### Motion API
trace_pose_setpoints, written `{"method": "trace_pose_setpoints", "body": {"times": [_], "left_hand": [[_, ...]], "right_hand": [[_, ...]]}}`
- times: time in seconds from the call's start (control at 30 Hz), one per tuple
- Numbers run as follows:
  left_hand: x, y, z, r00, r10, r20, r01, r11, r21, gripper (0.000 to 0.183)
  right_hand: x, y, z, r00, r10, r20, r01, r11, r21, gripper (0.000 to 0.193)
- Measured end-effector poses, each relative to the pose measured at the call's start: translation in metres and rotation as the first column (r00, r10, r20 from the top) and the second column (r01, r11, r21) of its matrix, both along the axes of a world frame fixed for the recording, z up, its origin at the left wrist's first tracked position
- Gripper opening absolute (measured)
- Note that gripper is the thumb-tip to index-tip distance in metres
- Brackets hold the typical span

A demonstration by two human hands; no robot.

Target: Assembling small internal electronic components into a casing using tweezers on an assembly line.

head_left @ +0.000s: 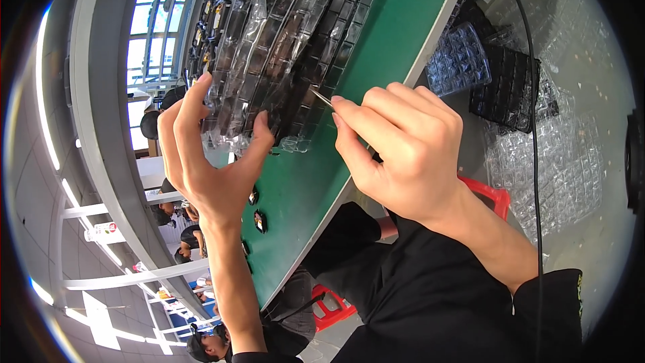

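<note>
A stack of clear and dark plastic compartment trays (pixel 285 33) rests on the green tabletop (pixel 306 185). My left hand (pixel 208 168) grips the near end of this stack, thumb on one side and fingers spread along the other. Between the thumb and index finger of my right hand (pixel 406 151) is a thin, pointed metal tool, seemingly tweezers (pixel 321 97). Its tip is at the right side of the stack, close to a dark tray; whether it touches cannot be made out. The rest of the tool is hidden in my closed fingers.
Small dark parts (pixel 260 221) lie on the table near my left wrist. Right of the table edge, empty trays (pixel 547 168) are piled on the floor beside dark ones (pixel 507 87). A black cable (pixel 535 134) hangs there. Red stools (pixel 332 309) stand below; other people sit further left.
</note>
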State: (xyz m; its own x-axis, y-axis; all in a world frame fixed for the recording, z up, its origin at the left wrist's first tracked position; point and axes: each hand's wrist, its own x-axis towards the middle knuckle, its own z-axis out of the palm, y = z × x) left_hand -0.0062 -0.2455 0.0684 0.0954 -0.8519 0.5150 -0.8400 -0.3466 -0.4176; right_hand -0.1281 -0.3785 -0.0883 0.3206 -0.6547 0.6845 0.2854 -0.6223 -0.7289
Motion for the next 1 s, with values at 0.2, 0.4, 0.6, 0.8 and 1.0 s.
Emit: {"method": "trace_pose_setpoints", "body": {"times": [0.2, 0.4, 0.6, 0.8, 1.0], "left_hand": [[-0.004, -0.001, -0.011, 0.999, 0.008, 0.051, -0.012, 0.998, 0.066, 0.093], [-0.003, 0.002, -0.018, 0.987, 0.071, 0.145, -0.079, 0.995, 0.056, 0.1], [0.001, 0.002, -0.02, 0.987, 0.072, 0.144, -0.076, 0.997, 0.027, 0.097], [-0.001, 0.007, -0.022, 0.99, 0.097, 0.102, -0.103, 0.993, 0.054, 0.108], [-0.004, 0.005, -0.022, 0.983, 0.13, 0.131, -0.139, 0.988, 0.067, 0.117]], "right_hand": [[-0.003, -0.005, -0.005, 1.0, 0.008, 0.024, -0.008, 1.0, 0.016, 0.018], [-0.008, -0.006, -0.008, 1.0, 0.028, 0.012, -0.028, 0.999, 0.033, 0.017], [-0.008, -0.004, -0.018, 0.996, -0.005, 0.087, -0.002, 0.997, 0.083, 0.009], [-0.016, -0.004, -0.022, 0.994, 0.039, 0.1, -0.057, 0.981, 0.186, 0.014], [-0.028, -0.006, -0.024, 0.989, 0.084, 0.118, -0.107, 0.972, 0.21, 0.017]]}}
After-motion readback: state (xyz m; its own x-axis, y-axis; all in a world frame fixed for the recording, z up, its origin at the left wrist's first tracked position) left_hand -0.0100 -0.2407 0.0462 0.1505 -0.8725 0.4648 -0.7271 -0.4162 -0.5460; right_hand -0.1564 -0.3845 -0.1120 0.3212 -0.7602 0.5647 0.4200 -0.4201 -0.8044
